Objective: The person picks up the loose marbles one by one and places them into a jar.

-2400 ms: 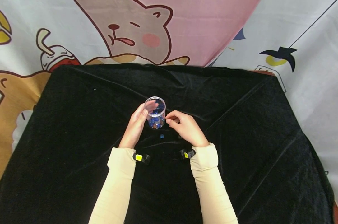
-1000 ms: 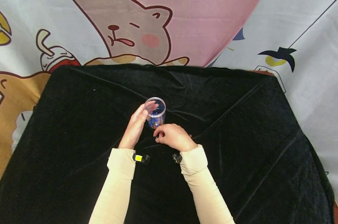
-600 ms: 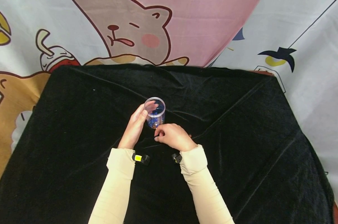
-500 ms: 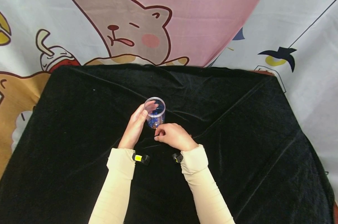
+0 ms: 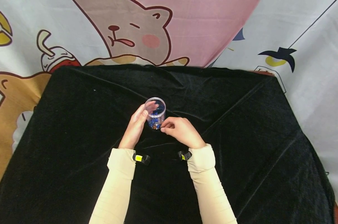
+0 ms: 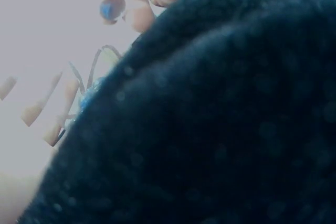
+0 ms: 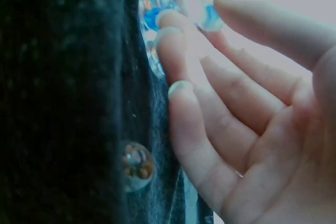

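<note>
A clear plastic jar point(image 5: 157, 119) with an open top stands on the black cloth, blue and brown glass marbles point(image 5: 155, 122) inside it. My left hand point(image 5: 136, 126) grips the jar's left side, thumb on the near side, fingers behind the wall. My right hand point(image 5: 182, 130) pinches a blue marble point(image 7: 211, 19) between thumb and fingertip, low at the jar's right side. The left wrist view shows this same blue marble point(image 6: 107, 10) at the fingertips. A clear and brown marble point(image 7: 137, 166) lies on the cloth beneath the right hand, hidden in the head view.
Black velvety cloth point(image 5: 87, 124) with shallow creases covers the table. Behind it hangs a cartoon-printed curtain point(image 5: 213, 31). Black wrist straps point(image 5: 142, 158) sit below both hands.
My right hand has picked the blue marble off the cloth in front of the jar and risen with it toward the jar's right side. The left hand and jar stay in place.
</note>
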Tool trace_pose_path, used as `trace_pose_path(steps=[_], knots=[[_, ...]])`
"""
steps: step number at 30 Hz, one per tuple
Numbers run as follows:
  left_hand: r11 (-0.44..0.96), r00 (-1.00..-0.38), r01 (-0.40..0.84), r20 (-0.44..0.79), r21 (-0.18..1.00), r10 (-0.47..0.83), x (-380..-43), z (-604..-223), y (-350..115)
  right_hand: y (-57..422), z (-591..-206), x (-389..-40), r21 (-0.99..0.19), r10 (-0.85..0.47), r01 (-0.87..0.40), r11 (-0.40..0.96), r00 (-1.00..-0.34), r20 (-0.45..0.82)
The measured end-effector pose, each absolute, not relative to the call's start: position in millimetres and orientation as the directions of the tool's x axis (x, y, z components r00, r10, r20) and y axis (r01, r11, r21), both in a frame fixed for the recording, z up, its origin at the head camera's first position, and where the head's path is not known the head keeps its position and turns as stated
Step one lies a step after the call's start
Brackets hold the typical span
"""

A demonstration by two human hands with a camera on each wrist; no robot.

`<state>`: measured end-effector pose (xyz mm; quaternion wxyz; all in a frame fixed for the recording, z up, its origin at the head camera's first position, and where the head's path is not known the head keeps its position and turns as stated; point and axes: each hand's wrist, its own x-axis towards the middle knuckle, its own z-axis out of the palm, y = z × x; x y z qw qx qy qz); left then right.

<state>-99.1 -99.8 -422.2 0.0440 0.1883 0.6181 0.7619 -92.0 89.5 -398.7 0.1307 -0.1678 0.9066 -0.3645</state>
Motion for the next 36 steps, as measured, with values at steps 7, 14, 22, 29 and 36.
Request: trace_pose_path(steps=[7,14,22,29,36], knots=[[-0.228,-0.925,0.167,0.232,0.959,0.301,-98.8,-421.5,-100.0,94.6,-396.8,-93.8,-0.729,-0.376,-0.215,0.65,-0.924,-0.063],[-0.233,-0.927,0.156,0.224,0.96,0.302,-98.9,-422.4,-100.5,97.2,-394.7,-94.5,-0.716,-0.31,-0.226,0.66,-0.951,0.014],[-0.242,-0.932,0.133,0.204,0.961,0.299,-104.2,-433.8,-102.0,97.7,-385.7,-91.4,-0.743,-0.262,-0.229,0.629,-0.962,0.074],[-0.237,-0.931,0.13,0.201,0.963,0.304,-101.4,-426.8,-101.6,96.7,-381.6,-91.4,-0.76,-0.2,-0.271,0.591,-0.962,0.188],[-0.234,-0.93,0.146,0.214,0.961,0.3,-98.5,-421.3,-100.3,94.8,-378.5,-91.0,-0.796,-0.108,-0.279,0.537,-0.959,0.263]])
